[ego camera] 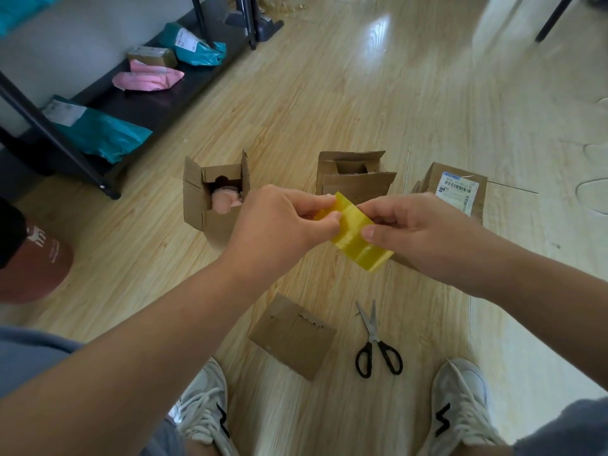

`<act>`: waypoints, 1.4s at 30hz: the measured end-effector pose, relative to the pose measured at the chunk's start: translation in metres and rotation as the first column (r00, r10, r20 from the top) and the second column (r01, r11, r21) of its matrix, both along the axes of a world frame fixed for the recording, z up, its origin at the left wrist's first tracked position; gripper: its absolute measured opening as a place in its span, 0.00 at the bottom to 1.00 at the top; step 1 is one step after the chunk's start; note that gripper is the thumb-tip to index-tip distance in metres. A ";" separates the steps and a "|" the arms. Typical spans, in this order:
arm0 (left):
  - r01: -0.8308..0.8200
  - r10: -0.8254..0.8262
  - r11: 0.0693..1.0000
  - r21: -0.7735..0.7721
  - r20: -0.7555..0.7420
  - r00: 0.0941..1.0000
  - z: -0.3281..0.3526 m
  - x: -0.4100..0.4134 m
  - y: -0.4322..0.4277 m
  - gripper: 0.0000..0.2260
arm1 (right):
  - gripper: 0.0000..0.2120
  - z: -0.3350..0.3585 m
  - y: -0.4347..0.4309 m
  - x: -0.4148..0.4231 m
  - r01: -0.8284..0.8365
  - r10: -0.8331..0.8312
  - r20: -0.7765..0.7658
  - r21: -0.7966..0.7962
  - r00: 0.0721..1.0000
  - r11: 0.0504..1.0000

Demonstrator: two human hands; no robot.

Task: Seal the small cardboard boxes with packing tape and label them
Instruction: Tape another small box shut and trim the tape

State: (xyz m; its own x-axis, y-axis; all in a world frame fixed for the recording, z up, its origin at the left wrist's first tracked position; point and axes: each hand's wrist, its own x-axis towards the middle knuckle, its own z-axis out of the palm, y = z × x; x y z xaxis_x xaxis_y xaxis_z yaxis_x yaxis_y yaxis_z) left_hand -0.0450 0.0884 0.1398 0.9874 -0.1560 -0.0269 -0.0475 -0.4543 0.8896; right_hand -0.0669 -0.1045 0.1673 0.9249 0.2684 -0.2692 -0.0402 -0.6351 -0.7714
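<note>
Pale wooden floor (329, 93) is carrying the small cardboard boxes (215, 205) and scissors (376, 343). Above them, the yellow packing tape (353, 232) is slanting from far-left to near-right. The left hand (279, 222) is pinching its far end and the right hand (418, 225) is gripping its middle, fingers curled.

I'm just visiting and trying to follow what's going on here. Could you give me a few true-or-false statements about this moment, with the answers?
1. Both the left hand and the right hand hold the yellow tape roll. True.
2. The scissors are in the right hand. False: they lie on the floor, near the shoes.
3. The leftmost box stands open with something pink inside. True.
4. No box carries a label. False: the rightmost box has a white barcode label on it.
</note>
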 end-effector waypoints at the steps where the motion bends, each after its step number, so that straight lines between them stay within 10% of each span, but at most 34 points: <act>1: -0.002 0.002 1.000 0.000 0.000 1.000 0.000 0.000 0.000 0.12 | 0.11 0.000 0.000 0.000 0.002 -0.002 0.000 0.001 1.000 1.000; 42: 0.037 -0.038 0.999 -0.018 -0.035 0.999 -0.015 -0.001 0.001 0.12 | 0.09 0.000 0.000 -0.001 0.006 -0.002 -0.112 0.043 0.994 0.999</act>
